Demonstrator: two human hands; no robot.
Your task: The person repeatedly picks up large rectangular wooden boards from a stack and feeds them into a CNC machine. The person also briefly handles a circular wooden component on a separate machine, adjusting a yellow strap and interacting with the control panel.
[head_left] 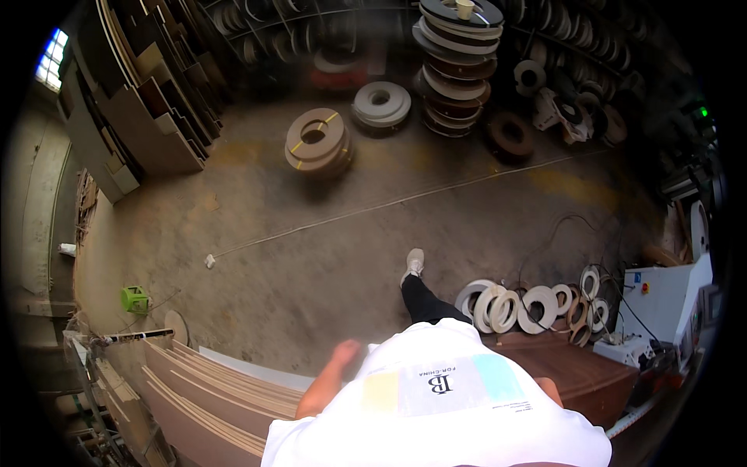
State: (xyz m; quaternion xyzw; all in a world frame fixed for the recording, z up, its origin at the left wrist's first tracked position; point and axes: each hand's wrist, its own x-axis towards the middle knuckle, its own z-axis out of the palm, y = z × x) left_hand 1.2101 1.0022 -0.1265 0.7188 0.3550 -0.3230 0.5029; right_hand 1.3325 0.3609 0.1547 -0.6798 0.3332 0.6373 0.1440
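My left hand [345, 353] hangs low beside my white shirt [436, 381], smeared by motion, so its fingers cannot be made out. Nearest to it is a stack of brown-faced boards [233, 397] with pale edges, on the left, apart from the hand. Of my right arm only a bit of skin [549, 389] shows past the shirt; the hand itself is hidden. To the right of my body lies a brown panel surface [576, 366]. One white shoe [413, 263] is on the concrete floor ahead of me.
Banding rolls [537, 307] stand along the panel's far edge, near a white machine [657, 300]. Ahead are a tan coil [315, 142], a white coil [380, 105] and a tall reel stack [455, 78]. A cord [350, 215] crosses the floor. Boards [148, 109] lean far left; a green stool [135, 300] sits nearer.
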